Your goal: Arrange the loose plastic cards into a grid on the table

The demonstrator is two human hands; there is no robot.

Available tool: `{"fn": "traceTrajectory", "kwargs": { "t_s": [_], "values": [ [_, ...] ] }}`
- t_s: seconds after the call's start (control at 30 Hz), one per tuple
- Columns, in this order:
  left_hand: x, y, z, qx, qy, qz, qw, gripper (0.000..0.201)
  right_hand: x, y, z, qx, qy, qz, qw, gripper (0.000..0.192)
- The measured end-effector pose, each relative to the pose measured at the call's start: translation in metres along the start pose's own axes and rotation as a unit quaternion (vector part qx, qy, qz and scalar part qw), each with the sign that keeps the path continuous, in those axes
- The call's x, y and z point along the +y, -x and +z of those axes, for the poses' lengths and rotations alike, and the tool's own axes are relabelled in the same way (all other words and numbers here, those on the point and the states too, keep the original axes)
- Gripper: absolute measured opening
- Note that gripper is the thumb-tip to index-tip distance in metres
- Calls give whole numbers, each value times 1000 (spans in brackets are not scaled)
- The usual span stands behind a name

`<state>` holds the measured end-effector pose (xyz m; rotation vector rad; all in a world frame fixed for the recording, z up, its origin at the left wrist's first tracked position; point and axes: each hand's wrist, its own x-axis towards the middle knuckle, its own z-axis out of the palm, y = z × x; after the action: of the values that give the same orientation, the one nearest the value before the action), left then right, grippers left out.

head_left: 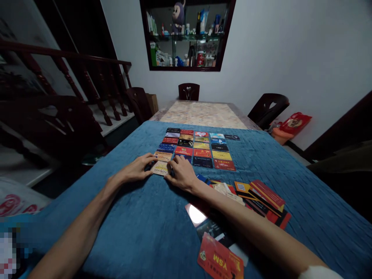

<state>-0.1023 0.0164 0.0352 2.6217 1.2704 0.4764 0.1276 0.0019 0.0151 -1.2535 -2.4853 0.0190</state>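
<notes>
Red card (220, 262) near the table edge probably reads "VSM"

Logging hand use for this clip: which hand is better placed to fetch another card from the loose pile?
Probably the right hand. The loose pile lies on the blue cloth along the right forearm's side, while the left hand rests at the grid's left edge, touching the pale card, and would have to cross over.
</notes>
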Motion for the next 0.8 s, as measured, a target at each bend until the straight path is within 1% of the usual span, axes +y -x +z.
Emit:
{"fn": "traceTrajectory", "kwargs": {
  "t_s": [0.2, 0.33, 0.47, 0.8],
  "values": [
    [-9, 2, -6, -24, 2, -29, 999, 37, -5, -12, 7, -12, -25, 14, 1000, 33],
    [-14, 2, -6, -39, 6, -53, 998, 36, -7, -16, 10, -25, -47, 29, 998, 30],
    [-16, 3, -4, -36, 7, -58, 998, 37, -8, -15, 10, -30, -61, 40, 997, 27],
    [-18, 3, -1, -20, -8, -71, 997, 35, -11, -14, 9, -41, -51, 63, 996, 30]
  ]
}}
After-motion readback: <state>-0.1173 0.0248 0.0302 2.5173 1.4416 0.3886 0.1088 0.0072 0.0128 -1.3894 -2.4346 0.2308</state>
